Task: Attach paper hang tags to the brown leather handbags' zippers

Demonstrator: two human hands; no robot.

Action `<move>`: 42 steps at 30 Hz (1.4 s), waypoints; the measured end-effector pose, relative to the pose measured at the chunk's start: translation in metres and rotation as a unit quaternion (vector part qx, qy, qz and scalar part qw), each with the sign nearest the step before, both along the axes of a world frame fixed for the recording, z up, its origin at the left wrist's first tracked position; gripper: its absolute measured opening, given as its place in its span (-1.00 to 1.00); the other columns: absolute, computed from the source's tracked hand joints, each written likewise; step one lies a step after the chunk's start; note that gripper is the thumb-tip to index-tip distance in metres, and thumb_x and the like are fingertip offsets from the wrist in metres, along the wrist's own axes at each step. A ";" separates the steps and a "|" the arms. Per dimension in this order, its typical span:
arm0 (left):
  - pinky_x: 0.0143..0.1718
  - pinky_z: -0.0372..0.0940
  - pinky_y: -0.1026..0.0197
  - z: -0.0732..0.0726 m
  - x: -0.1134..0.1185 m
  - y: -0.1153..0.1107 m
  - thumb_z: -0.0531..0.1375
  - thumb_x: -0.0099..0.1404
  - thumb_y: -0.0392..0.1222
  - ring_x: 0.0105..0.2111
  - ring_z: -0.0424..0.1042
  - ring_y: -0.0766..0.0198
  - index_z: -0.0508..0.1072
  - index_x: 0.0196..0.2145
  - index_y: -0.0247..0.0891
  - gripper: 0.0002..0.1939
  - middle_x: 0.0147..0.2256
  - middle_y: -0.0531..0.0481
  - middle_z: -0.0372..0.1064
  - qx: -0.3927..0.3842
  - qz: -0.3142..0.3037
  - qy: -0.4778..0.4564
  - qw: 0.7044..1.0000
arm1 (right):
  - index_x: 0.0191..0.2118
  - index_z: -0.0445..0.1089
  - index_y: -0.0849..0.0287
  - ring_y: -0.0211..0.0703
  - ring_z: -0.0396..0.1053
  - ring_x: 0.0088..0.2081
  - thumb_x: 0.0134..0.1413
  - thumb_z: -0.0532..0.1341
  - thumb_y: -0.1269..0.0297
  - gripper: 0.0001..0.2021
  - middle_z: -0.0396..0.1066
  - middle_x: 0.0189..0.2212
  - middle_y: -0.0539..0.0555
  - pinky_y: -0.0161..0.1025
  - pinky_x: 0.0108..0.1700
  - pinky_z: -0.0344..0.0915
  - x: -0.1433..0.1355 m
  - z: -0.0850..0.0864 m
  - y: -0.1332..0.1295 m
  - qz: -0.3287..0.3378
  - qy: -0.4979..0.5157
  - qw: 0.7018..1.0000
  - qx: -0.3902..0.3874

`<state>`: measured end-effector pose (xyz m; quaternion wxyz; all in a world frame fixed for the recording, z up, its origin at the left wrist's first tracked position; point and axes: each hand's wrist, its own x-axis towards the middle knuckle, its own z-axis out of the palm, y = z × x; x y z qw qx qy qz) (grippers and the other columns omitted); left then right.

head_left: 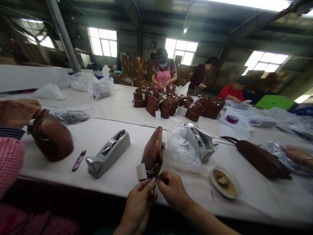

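Note:
A brown leather handbag (153, 148) stands at the table's front edge, one narrow end facing me. A pale hang tag (141, 171) hangs beside its near end on a thin white cord (149, 171). Just below that end, my left hand (140, 202) is closed, pinching a small pale piece (153, 179) between thumb and finger. Close against it on the right, my right hand (173, 189) has its fingers curled in a pinch; what lies between its fingertips is hidden.
Left of the bag are a grey tape dispenser (109, 155) and thread snips (79, 160). To the right are crumpled plastic (182, 148), another dispenser (199, 140) and a dish (238, 192). Co-workers' hands (21, 111) flank me; several brown bags (171, 102) stand farther back.

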<state>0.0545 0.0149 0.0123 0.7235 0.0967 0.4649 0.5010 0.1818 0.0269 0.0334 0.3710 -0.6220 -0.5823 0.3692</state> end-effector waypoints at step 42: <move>-0.55 0.33 0.39 -0.004 0.001 -0.004 0.25 0.20 -0.46 -0.60 0.29 0.46 0.41 -0.37 -0.35 -0.90 -0.53 0.05 0.33 -0.008 -0.033 -0.015 0.999 | -0.56 0.54 0.23 -0.16 0.42 -0.48 -0.04 0.20 0.28 -0.77 0.51 -0.59 0.05 -0.34 -0.43 0.24 -0.001 0.000 -0.011 -0.036 0.136 0.985 -0.098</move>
